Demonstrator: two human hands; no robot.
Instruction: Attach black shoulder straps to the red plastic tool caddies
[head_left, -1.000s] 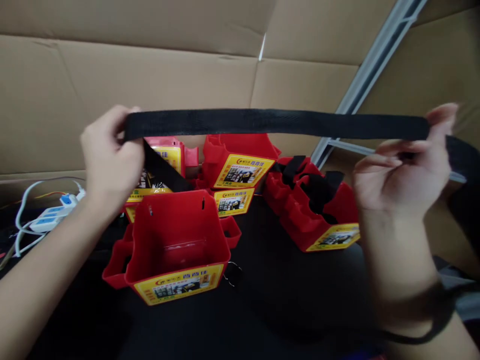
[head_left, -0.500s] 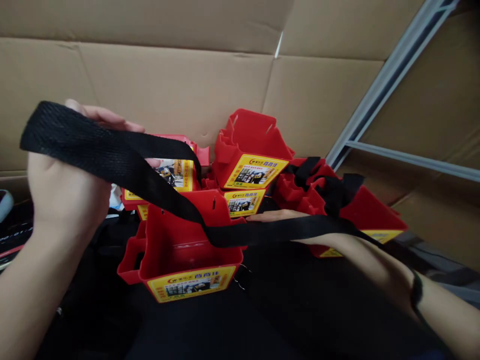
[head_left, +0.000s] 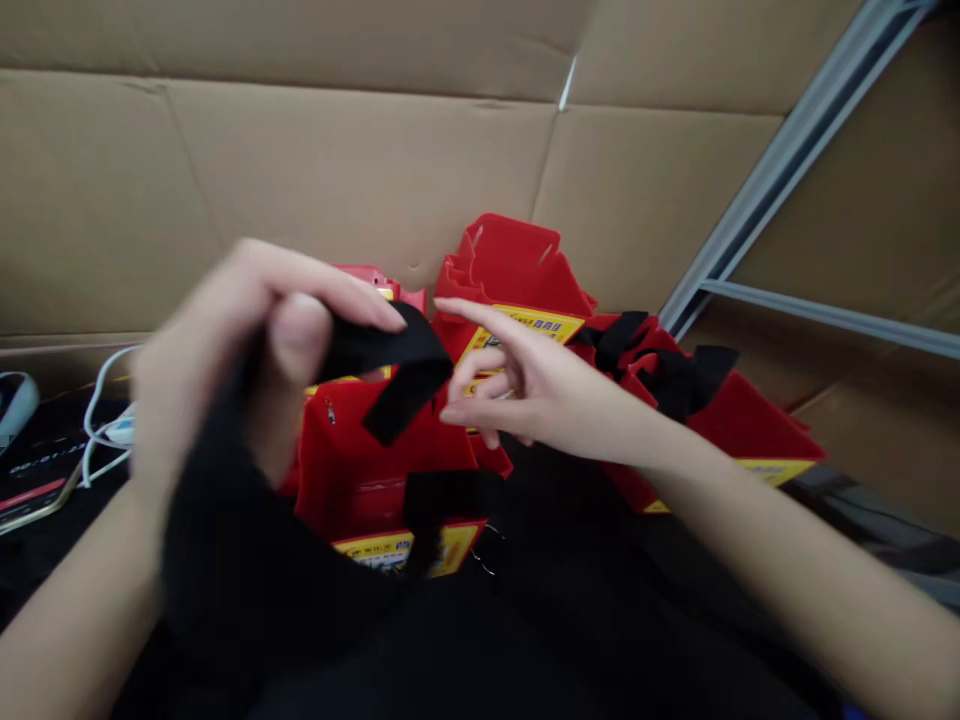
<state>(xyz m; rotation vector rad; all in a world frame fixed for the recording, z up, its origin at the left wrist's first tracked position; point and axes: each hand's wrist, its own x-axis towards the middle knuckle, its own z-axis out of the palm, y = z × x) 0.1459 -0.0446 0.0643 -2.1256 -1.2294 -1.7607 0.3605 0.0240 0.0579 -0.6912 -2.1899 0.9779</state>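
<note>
Gripping: the left hand [head_left: 217,345] is curled around the black strap [head_left: 424,345], its fingers lying over the band; blur hides exactly how the thumb meets it
Right hand: the right hand [head_left: 544,395] has its index finger stretched out leftward and the others loosely bent; nothing is seen in its grasp
Strap's place: in the air above the front red box [head_left: 390,460], between the two hands; a further length sags, dark and blurred, below the left hand
Strap's run: rightward from the left fingers to a fold; there the short end turns and slants down to the left
Fold and fingertips: the fold lies just left of the right fingertips, nearer to them than the sagging length is; whether they touch cannot be told
Behind: a rear red box [head_left: 517,260] stands near the cardboard wall [head_left: 360,170]; to the right, more red boxes [head_left: 750,420] bear black straps
</note>
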